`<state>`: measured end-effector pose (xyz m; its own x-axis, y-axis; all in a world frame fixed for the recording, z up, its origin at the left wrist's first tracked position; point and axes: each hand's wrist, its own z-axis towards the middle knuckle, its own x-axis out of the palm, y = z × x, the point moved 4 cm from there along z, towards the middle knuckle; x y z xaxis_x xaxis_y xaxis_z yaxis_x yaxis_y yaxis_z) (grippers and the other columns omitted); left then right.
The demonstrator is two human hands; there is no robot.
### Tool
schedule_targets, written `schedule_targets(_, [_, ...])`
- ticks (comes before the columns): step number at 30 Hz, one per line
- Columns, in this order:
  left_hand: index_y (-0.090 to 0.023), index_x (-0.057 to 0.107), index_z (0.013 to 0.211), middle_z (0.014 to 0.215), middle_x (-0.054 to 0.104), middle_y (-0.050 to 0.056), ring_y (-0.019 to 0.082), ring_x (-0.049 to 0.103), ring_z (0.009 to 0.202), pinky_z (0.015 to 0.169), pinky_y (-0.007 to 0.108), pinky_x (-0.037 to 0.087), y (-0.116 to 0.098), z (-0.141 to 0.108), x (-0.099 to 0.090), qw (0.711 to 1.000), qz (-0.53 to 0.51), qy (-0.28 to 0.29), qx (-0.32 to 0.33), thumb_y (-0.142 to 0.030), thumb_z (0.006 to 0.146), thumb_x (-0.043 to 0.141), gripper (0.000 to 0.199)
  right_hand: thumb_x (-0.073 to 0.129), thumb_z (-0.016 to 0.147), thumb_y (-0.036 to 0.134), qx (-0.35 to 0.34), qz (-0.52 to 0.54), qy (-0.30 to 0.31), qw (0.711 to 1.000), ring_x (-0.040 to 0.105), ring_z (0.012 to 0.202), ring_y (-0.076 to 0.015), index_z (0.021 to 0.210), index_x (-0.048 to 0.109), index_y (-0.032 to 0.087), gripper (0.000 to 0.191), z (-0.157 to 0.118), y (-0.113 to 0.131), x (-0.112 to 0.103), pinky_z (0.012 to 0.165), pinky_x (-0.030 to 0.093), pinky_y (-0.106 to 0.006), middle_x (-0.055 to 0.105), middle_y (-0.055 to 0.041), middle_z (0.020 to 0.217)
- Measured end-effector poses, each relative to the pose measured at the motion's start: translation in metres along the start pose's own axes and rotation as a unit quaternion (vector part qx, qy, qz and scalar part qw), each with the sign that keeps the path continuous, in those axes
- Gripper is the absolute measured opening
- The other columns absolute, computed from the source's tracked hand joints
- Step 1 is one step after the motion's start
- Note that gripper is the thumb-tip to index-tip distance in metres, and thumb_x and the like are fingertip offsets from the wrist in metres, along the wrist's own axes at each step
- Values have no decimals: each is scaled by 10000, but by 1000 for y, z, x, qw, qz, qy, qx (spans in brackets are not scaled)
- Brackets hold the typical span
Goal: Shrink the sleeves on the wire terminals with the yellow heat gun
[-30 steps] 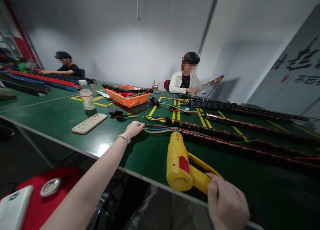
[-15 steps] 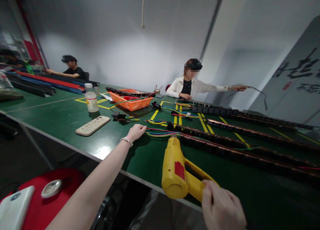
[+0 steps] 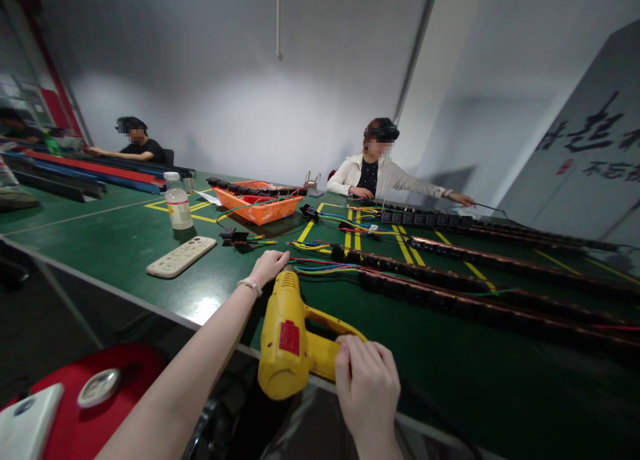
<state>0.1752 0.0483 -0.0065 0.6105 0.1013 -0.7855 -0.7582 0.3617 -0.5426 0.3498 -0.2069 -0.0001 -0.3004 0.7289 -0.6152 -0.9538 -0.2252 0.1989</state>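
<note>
My right hand (image 3: 369,385) is wrapped round the handle of a yellow heat gun (image 3: 284,343), which points away from me over the table's front edge. My left hand (image 3: 270,265) is closed at the ends of several coloured wires (image 3: 325,268), its fingertips pinched together. The heat gun's nozzle end lies close to my left fingers and partly hides them. From the wires, a long dark strip with copper edges (image 3: 450,301) runs off to the right. Another wired strip (image 3: 380,257) lies just behind it.
On the green table (image 3: 225,287) are a phone in a beige case (image 3: 181,257), a bottle (image 3: 178,203), a small wired connector (image 3: 237,237) and an orange basket (image 3: 260,212). Across the table a co-worker (image 3: 370,170) reaches right. A red stool (image 3: 130,373) stands at lower left.
The heat gun has moved left with my right hand, its nozzle now by my left fingers. My left hand stays at the wire ends. The co-worker's outstretched arm has lowered.
</note>
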Motion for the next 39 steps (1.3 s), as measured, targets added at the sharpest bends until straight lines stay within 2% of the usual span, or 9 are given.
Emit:
schedule_targets(7, [-146, 596, 600, 635, 577, 38, 138, 455, 601, 551, 240, 248, 4, 1, 0, 1000, 5, -9, 3, -526, 862, 289, 555, 323, 933, 220, 2, 24, -6, 1000, 571, 735, -119, 849, 640, 179, 330, 0, 0, -1, 812, 346, -293, 660, -8, 773])
schedule_targets(11, [-153, 617, 626, 661, 597, 44, 146, 486, 617, 548, 241, 247, 1, -2, 1, 1000, 11, -1, 10, -530, 865, 304, 545, 343, 931, 203, -8, 20, -1, 1000, 587, 777, -118, 932, 648, 178, 306, -2, -12, -8, 841, 349, -289, 683, 0, 837])
schedule_targets(16, [-160, 599, 607, 644, 581, 41, 144, 476, 608, 550, 243, 243, 0, -2, 2, 1000, 17, -5, 22, -529, 867, 304, 539, 352, 933, 216, -10, -1, -13, 1000, 599, 773, -119, 897, 650, 175, 304, -6, -30, -20, 839, 362, -289, 691, -5, 845])
schedule_targets(20, [-159, 590, 594, 626, 566, 32, 141, 467, 601, 556, 238, 248, 0, -2, 3, 1000, 13, 4, 16, -534, 862, 312, 538, 340, 939, 239, -33, -48, -48, 997, 602, 749, -132, 879, 653, 163, 327, -11, -43, -32, 810, 377, -295, 699, -17, 835])
schedule_targets(28, [-180, 591, 576, 574, 550, 29, 144, 451, 544, 532, 259, 228, -8, -6, -1, 997, 38, 47, 44, -494, 869, 323, 506, 359, 929, 238, -51, -160, -60, 984, 591, 760, -160, 940, 655, 155, 307, -25, -76, -50, 776, 390, -311, 692, -30, 829])
schedule_targets(32, [-200, 627, 713, 687, 620, 36, 160, 518, 600, 537, 256, 272, -12, -23, -8, 995, 39, 82, 49, -488, 846, 401, 389, 325, 943, 254, -46, -196, -68, 977, 582, 732, -171, 940, 654, 133, 350, -27, -83, -55, 750, 390, -324, 684, -42, 793])
schedule_targets(39, [-204, 581, 1026, 894, 658, 45, 172, 588, 744, 633, 252, 395, -9, -59, -11, 996, -19, 61, 58, -392, 855, 435, 293, 345, 945, 275, -47, -188, -77, 978, 589, 782, -189, 936, 653, 117, 346, -26, -80, -58, 802, 400, -346, 688, -63, 835])
